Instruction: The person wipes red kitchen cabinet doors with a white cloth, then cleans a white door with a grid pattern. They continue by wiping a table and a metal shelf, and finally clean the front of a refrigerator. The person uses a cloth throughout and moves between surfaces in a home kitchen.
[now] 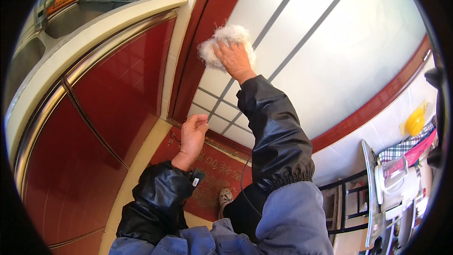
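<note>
My right hand (234, 57) presses a wad of shaggy white fibre cloth (231, 34) against the door, its fingers spread over the wad. The wad lies across the inner edge of the door's dark red frame (216, 17) and the frosted glass panel (339, 42), which has grey stripes. Lower and to the left, my left hand (193, 140) hovers in front of the door's bottom corner with its fingers curled together. Nothing shows in it. Black sleeve covers reach up both forearms. A small dark device (196, 177) sits by the left cuff.
Left, red cabinets (124, 74) with metal trim stand under a counter with a steel sink (67, 21) and grey basin (106, 3). Below lies a red doormat (212, 170). A thin cable (242, 180) hangs by my right arm. Right, a glass-topped table (370, 191) holds a clear pitcher (394, 171).
</note>
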Demonstrator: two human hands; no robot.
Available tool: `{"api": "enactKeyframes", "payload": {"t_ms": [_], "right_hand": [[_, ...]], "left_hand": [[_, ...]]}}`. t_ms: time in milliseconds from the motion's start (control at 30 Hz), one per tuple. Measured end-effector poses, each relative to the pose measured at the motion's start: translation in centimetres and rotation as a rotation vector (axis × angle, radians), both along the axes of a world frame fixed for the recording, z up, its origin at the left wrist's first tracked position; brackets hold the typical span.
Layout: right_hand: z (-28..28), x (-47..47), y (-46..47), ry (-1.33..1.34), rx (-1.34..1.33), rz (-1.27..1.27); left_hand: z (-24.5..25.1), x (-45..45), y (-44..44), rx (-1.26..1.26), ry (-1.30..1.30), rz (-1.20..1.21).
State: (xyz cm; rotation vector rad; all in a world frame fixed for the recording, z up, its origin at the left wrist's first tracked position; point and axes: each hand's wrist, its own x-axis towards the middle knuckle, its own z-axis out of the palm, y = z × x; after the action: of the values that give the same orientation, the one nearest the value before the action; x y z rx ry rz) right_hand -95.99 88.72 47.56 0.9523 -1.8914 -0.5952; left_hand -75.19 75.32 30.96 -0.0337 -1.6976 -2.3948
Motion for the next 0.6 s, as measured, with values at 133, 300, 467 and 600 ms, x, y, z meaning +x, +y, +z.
{"api": "enactKeyframes", "payload": {"t_ms": [133,300,467,600], "right_hand": [[1.7,2.1,6.3,0.101,-0.188,-0.128],[6.1,6.2,19.4,0.363,-0.681,-0.217],[4.2,10.9,33.1,0.597,-1.08,-0.398],[-2.0,14.6,39.6,0.371,-1.914,-0.083]], "left_hand": [[0.3,0.3,0.2,0.011,-0.008,-0.035],[0.9,0.7,0.4,-0.005,0.014,-0.068],[0.8,0.4,1.4,-0.036,-0.023,-0.092],[0.5,0.2,2.7,-0.067,-0.063,-0.111]]}}
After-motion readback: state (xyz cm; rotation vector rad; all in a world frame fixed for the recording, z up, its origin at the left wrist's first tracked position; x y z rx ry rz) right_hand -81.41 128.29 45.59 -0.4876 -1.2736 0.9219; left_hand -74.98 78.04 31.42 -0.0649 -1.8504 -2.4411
